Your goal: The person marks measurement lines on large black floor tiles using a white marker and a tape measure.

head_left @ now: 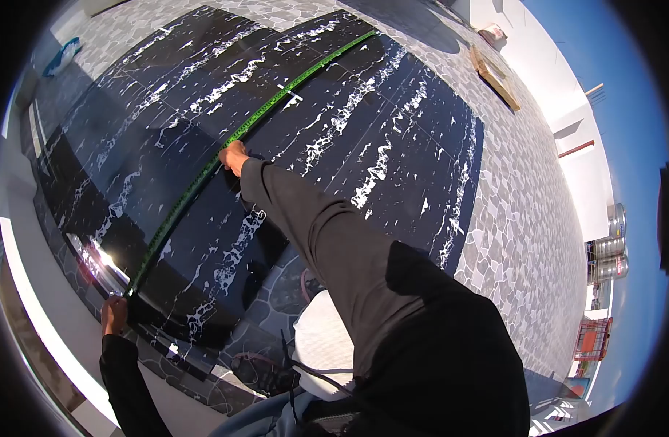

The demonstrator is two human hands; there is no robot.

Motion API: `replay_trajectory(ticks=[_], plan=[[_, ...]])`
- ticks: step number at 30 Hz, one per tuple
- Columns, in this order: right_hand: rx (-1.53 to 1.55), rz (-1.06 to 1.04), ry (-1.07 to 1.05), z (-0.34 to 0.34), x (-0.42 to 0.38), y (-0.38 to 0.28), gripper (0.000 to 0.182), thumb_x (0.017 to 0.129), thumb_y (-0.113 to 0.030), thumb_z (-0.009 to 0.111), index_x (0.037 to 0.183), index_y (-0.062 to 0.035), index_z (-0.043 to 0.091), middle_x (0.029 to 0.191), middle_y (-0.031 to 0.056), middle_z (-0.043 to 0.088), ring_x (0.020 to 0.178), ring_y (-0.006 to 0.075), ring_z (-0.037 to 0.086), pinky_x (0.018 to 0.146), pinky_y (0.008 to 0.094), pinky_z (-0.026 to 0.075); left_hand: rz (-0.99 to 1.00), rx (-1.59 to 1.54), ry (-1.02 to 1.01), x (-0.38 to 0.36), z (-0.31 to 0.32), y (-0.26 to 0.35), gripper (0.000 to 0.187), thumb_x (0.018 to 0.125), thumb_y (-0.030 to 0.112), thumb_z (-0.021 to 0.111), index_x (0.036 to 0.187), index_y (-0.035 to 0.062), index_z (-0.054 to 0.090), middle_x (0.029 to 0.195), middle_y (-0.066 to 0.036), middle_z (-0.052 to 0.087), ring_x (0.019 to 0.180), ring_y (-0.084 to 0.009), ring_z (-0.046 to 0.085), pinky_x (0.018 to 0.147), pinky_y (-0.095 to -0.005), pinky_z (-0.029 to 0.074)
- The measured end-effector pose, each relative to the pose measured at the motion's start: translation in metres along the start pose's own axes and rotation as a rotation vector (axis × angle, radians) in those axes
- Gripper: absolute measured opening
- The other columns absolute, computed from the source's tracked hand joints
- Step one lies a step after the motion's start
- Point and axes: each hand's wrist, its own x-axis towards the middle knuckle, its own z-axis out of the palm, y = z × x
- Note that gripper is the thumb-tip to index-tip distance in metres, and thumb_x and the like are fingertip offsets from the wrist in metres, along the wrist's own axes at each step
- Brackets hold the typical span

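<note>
A long green tape measure [260, 111] with markings stretches diagonally over black, white-veined slabs [400, 197]. My right hand [234, 158] is closed around the tape near the middle of its visible length. At the lower left, my left hand [115, 315] has its fingers closed at the tape's near end, beside the slabs' edge and a bright sun glare. The far end of the tape reaches the back edge of the slabs. A short white strip [289, 93] lies across the tape's line beyond my right hand.
Patterned stone paving [520, 197] surrounds the slabs. A wooden board [495, 84] lies at the upper right beside a white wall [564, 87]. Metal kegs [611, 247] stand at the far right. A blue bag [63, 57] sits at the upper left. My shoe [265, 373] is close to the slabs.
</note>
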Motion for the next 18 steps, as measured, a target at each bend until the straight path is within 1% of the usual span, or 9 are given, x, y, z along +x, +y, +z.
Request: replay_trajectory(ticks=[2,4,5,6,8,9,11,14,18], plan=[[0.040,-0.195,0.221,0.003,-0.016,-0.004,0.015,0.070,-0.002,0.059,0.084,0.0008,0.062,0.088,0.0163,0.065,0.079,0.0277,0.064,0.068,0.0359,0.050,-0.004,-0.029,-0.011,-0.007,-0.015,0.012,0.028,0.075,0.025,0.053,0.077,-0.0015,0.062,0.065,-0.017,0.058,0.061,-0.0322,0.059,0.059,-0.0400,0.045],[-0.088,-0.196,0.165,-0.005,-0.021,-0.009,0.019,0.071,-0.004,0.058,0.088,0.0009,0.061,0.094,0.0163,0.064,0.084,0.0284,0.063,0.071,0.0348,0.049,0.044,0.012,0.068,0.001,0.004,-0.035,0.025,0.076,0.023,0.054,0.078,-0.0012,0.060,0.064,-0.015,0.058,0.058,-0.0275,0.058,0.057,-0.0376,0.043],[-0.215,-0.198,0.109,-0.009,-0.024,-0.012,0.023,0.071,-0.006,0.058,0.093,0.0011,0.060,0.100,0.0164,0.062,0.089,0.0291,0.061,0.074,0.0338,0.049,0.090,0.052,0.147,0.002,0.006,-0.040,0.023,0.076,0.021,0.055,0.078,-0.0008,0.059,0.063,-0.013,0.057,0.055,-0.0228,0.056,0.054,-0.0352,0.042],[-0.216,-0.195,0.108,-0.013,-0.027,-0.014,0.023,0.071,-0.006,0.058,0.093,0.0011,0.060,0.100,0.0164,0.062,0.089,0.0291,0.061,0.074,0.0338,0.049,0.090,0.052,0.144,0.001,0.006,-0.047,0.023,0.076,0.021,0.055,0.078,-0.0008,0.059,0.063,-0.013,0.057,0.055,-0.0228,0.056,0.054,-0.0352,0.042],[-0.066,-0.187,0.068,-0.016,-0.032,-0.014,0.031,0.078,-0.017,0.052,0.103,-0.0001,0.058,0.110,0.0156,0.059,0.098,0.0298,0.058,0.078,0.0337,0.047,-0.099,-0.322,0.013,-0.012,-0.006,-0.030,0.016,0.076,0.018,0.057,0.080,0.0029,0.055,0.062,-0.005,0.052,0.059,-0.0144,0.052,0.054,-0.0304,0.040],[-0.069,-0.185,0.065,-0.014,-0.032,-0.014,0.031,0.078,-0.017,0.052,0.103,-0.0001,0.058,0.110,0.0156,0.059,0.098,0.0298,0.058,0.078,0.0337,0.047,-0.103,-0.323,0.010,-0.012,-0.004,-0.036,0.016,0.076,0.018,0.057,0.080,0.0029,0.055,0.062,-0.005,0.052,0.059,-0.0144,0.052,0.054,-0.0304,0.040],[-0.052,-0.172,0.127,-0.003,-0.019,-0.009,0.030,0.080,-0.017,0.052,0.103,0.0003,0.059,0.110,0.0164,0.059,0.100,0.0314,0.057,0.082,0.0357,0.046,-0.076,-0.631,-0.057,-0.008,0.003,-0.062,0.010,0.076,0.011,0.058,0.074,0.0031,0.051,0.063,-0.005,0.051,0.059,-0.0086,0.049,0.053,-0.0266,0.038],[-0.022,-0.155,0.228,0.001,-0.011,-0.010,0.028,0.082,-0.016,0.051,0.102,0.0009,0.060,0.110,0.0175,0.060,0.104,0.0339,0.056,0.086,0.0388,0.045,-0.035,-0.508,-0.011,-0.002,0.014,-0.100,0.012,0.075,0.012,0.057,0.075,0.0016,0.052,0.061,-0.005,0.049,0.060,-0.0106,0.048,0.054,-0.0285,0.038],[0.005,-0.155,0.158,-0.041,-0.072,-0.023,0.028,0.080,-0.014,0.054,0.102,0.0012,0.060,0.111,0.0196,0.058,0.105,0.0345,0.055,0.088,0.0393,0.045,-0.015,-0.350,0.164,-0.006,0.019,-0.098,0.013,0.075,0.013,0.057,0.076,0.0005,0.053,0.061,-0.004,0.048,0.058,-0.0128,0.046,0.054,-0.0305,0.037]])
